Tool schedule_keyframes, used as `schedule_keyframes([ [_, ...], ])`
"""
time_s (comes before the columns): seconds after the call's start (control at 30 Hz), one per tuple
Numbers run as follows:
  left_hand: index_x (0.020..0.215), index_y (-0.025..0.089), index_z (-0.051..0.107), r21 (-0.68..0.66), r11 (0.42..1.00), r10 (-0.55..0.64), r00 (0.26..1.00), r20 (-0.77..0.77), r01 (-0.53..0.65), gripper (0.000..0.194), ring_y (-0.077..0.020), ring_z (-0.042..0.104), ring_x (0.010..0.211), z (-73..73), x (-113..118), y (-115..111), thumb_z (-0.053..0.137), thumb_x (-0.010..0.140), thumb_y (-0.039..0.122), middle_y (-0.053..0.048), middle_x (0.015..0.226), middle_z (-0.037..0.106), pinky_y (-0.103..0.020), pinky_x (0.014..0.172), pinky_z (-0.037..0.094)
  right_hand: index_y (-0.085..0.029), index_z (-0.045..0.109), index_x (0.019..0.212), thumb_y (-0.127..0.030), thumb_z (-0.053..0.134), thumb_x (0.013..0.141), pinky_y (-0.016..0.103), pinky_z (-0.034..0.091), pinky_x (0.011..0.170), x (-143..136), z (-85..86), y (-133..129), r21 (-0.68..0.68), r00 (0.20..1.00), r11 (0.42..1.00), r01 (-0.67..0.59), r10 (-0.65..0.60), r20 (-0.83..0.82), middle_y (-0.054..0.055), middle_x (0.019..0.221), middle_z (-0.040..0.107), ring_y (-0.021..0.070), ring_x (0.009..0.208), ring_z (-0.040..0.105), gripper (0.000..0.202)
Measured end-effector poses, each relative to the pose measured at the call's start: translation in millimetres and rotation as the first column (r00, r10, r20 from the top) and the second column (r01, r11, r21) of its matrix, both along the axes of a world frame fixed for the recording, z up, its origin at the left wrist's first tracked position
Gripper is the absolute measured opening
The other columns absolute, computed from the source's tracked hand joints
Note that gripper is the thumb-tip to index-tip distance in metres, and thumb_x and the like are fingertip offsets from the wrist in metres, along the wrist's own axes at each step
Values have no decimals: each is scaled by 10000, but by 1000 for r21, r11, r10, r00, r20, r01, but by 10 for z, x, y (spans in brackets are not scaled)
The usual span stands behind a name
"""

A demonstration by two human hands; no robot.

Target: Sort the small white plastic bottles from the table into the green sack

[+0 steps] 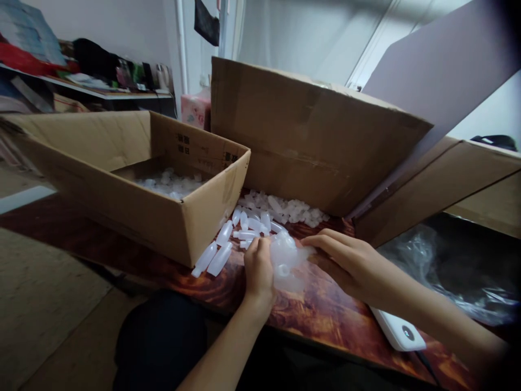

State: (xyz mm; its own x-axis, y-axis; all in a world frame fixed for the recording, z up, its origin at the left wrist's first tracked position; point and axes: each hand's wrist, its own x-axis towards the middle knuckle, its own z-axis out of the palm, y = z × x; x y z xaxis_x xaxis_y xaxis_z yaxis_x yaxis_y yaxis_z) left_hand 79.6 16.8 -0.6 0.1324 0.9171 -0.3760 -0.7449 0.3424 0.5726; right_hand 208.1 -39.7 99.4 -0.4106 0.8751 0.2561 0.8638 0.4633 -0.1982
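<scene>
My left hand (259,271) is closed around a cluster of translucent white plastic pieces (285,255), blurred, one with a round opening facing me. At the cluster's right side, my right hand (344,258) has its fingers bent together against a pale translucent piece; its fingertips are partly hidden. Several small translucent plastic bottles (220,259) lie on the table just beyond and left of my left hand. Behind them sits a heap of small whitish plastic pieces (299,210), too small to name surely.
An open cardboard box (163,217) at left holds more translucent pieces. Behind the heap stands a large cardboard box (309,141). At right is another open box (423,184) with clear plastic film (423,250). A white device with a cable (401,331) lies on the wood-grain table (317,315).
</scene>
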Motion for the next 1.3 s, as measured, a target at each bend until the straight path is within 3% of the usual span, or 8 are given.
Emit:
schedule_keyframes([
  [0.17,609,194,464,67,998,-10,993,-114,18,150,-93,400,465,-6,-1,13,532,702,289,49,541,458,-216,454,311,-199,505,551,-497,385,979,236,332,457,11,-42,7,-7,984,987,161,-160,76,-10,487,466,104,428,440,534],
  [0.27,640,186,504,54,998,-18,995,-101,23,134,-103,436,476,-32,19,34,531,704,300,35,553,496,-217,471,332,-206,630,886,-507,463,948,206,399,459,9,-22,-45,-276,954,939,206,-255,-157,-21,563,573,117,477,555,350],
  [0.37,647,184,509,44,999,-24,996,-86,27,136,-105,437,476,-64,27,49,528,706,305,31,554,501,-217,477,346,-222,546,1156,-474,556,909,209,492,519,-4,-20,-109,-485,888,866,121,-313,-337,1,746,678,147,625,659,353],
  [0.57,653,192,483,108,993,-38,989,-141,53,162,-97,420,505,-101,38,8,539,733,321,40,579,489,-202,479,342,-200,610,816,-383,489,954,200,486,532,-71,-138,-106,-235,913,944,233,-295,-280,-10,628,630,118,553,625,259],
  [0.83,675,191,494,82,995,-57,995,-84,64,138,-100,419,527,-45,52,-1,536,718,316,46,592,481,-209,481,330,-179,597,1114,-285,491,954,238,478,647,-76,-237,-49,-96,972,982,163,-176,-153,60,924,679,151,758,630,220],
  [1.03,662,198,459,103,991,-82,995,-65,88,183,-89,396,509,-13,27,-37,568,732,328,62,573,463,-207,478,323,-199,476,633,-506,354,989,277,285,509,-91,-332,7,37,944,956,289,-292,154,4,575,518,132,492,454,485],
  [1.17,701,195,473,72,992,-104,995,-1,104,159,-94,432,521,-62,66,8,559,728,326,51,594,492,-203,486,319,-204,539,812,-587,480,912,244,310,488,-57,-235,25,-174,929,913,368,-368,36,-11,615,562,130,500,478,400],
  [1.3,686,192,471,37,993,-111,994,22,110,202,-100,444,512,-115,106,30,579,721,360,44,587,499,-211,485,337,-208,554,1071,-429,489,941,221,404,563,-25,-166,23,-333,964,924,186,-237,-120,24,822,650,131,625,570,264],
])
